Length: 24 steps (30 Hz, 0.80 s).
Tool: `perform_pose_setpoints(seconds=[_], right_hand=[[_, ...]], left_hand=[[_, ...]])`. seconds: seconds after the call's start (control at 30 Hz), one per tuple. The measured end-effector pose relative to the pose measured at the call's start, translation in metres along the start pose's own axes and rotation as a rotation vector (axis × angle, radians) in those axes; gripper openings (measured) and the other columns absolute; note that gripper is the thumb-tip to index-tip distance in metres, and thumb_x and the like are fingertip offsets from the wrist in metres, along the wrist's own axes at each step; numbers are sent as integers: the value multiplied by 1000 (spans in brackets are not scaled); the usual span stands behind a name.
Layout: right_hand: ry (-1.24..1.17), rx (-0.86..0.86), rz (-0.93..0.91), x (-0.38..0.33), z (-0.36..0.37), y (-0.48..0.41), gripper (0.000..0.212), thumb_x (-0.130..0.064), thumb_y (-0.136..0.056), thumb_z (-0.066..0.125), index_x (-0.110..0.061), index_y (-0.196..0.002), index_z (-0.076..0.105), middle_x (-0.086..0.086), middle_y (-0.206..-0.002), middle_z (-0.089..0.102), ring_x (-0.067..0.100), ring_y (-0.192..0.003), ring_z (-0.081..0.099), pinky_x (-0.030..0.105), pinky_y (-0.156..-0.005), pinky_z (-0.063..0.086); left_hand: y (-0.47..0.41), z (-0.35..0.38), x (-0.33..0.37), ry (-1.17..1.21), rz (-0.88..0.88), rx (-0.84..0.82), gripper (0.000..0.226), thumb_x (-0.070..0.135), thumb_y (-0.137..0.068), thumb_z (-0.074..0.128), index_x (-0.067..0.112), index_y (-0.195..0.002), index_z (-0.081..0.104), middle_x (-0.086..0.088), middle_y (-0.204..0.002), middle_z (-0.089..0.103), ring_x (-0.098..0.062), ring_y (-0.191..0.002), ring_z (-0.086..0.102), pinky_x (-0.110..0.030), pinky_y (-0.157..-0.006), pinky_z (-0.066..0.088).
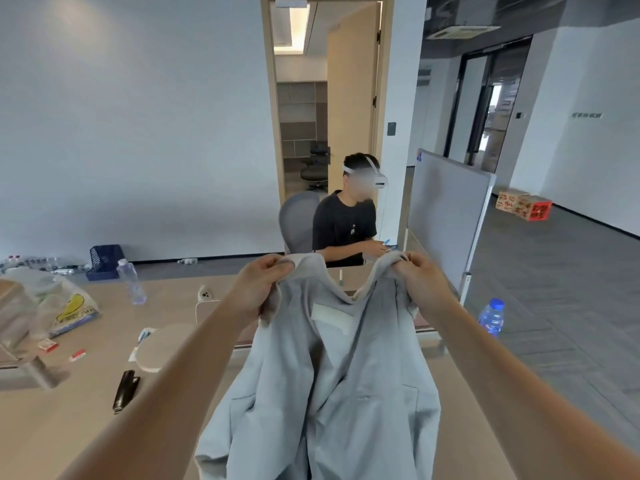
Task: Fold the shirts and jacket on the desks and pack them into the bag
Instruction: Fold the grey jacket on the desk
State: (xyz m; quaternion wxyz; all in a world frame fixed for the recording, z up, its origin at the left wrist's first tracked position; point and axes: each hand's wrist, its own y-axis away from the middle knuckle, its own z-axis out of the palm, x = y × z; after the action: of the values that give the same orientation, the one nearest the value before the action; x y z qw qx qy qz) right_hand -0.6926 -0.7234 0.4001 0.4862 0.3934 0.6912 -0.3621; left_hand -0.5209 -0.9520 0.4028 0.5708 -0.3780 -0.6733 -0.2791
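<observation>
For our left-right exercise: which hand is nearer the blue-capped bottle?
Right. The right hand holds the jacket up-left of the bottle; the left hand holds it farther left.

Bright and evenly lit, with soft glow from the recessed white ceiling light panel point(297, 26) beyond the light wooden doorway point(269, 133). Only faint shadows on the pale wooden bench point(62, 410). Bends strongly at the edges; blurs toward the lower corners.

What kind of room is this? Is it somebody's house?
Most likely an office, not a house. There is a long desk, a grey office chair behind it, and a standing whiteboard on grey carpet tiles.
</observation>
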Motion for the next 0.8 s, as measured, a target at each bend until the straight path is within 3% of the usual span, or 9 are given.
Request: perform_pose_setpoints(seconds=[0.07, 0.17, 0.27, 0.37, 0.47, 0.6, 0.7, 0.73, 0.8], right_hand=[[53, -29, 71, 11, -1, 18, 19, -21, -92, 51, -18, -88, 69, 11, -90, 67, 25, -90, 62, 35, -73, 48], [31, -42, 143, 20, 0, 55, 23, -14, -89, 53, -14, -84, 75, 20, -95, 71, 34, -94, 68, 41, -78, 54], [52, -89, 163, 25, 9, 94, 23, -4, -92, 51, -5, -89, 74, 23, -97, 72, 30, -89, 66, 45, -86, 54], [85, -185, 157, 29, 23, 126, 18, -11, -89, 57, -4, -94, 73, 26, -95, 70, 32, -86, 64, 46, -82, 52], [172, -278, 146, 35, 39, 149, 16, -26, -84, 63, -17, -88, 75, 14, -85, 73, 27, -83, 66, 40, -76, 51], [386, -430, 102, 38, 52, 167, 19, -33, -97, 60, -18, -93, 71, 5, -78, 67, 13, -67, 54, 28, -66, 39], [516, -639, 109, 40, 57, 169, 30, -35, -102, 53, -12, -115, 68, -1, -78, 61, -4, -53, 52, 11, -56, 40], [504, -687, 126, 43, 58, 165, 28, -32, -103, 53, -13, -118, 67, -3, -85, 63, -8, -58, 56, 8, -57, 44], [435, -718, 163, 44, 61, 151, 20, -26, -102, 54, -22, -114, 70, -5, -102, 68, 0, -83, 65, 18, -76, 57]], left_hand=[[11, -1, -10, -123, 12, 4, 15, 19, -97, 60, 10, -85, 62, -9, -44, 53, -24, -35, 46, -25, -37, 36], [28, -4, -23, -506, 99, -33, 11, 17, -89, 70, 14, -79, 73, -2, -70, 70, -29, -74, 66, -42, -76, 52], [58, -9, -27, -750, 51, 3, 17, 22, -90, 65, 17, -77, 76, -1, -67, 67, -18, -58, 56, -27, -57, 46], [80, -11, -36, -573, -34, -1, 22, 12, -91, 59, 17, -74, 72, -12, -73, 73, -23, -55, 57, -28, -55, 44], [95, -12, -43, -272, -87, 36, 22, 7, -94, 51, 15, -80, 66, -25, -86, 72, -35, -69, 64, -39, -63, 49], [108, -11, -46, -252, -41, 79, 15, 21, -92, 54, 20, -90, 69, -7, -91, 70, -27, -87, 66, -42, -77, 56], [111, -7, -45, -193, -36, 107, 19, 34, -88, 68, 17, -94, 63, -1, -84, 67, -19, -72, 61, -37, -68, 52], [109, -6, -46, -158, -34, 129, 16, 28, -87, 69, 16, -93, 61, 0, -82, 64, -18, -70, 58, -37, -66, 52], [103, -3, -46, -157, -15, 167, 10, 11, -85, 62, 19, -87, 58, 1, -76, 56, -17, -65, 50, -32, -57, 46]])
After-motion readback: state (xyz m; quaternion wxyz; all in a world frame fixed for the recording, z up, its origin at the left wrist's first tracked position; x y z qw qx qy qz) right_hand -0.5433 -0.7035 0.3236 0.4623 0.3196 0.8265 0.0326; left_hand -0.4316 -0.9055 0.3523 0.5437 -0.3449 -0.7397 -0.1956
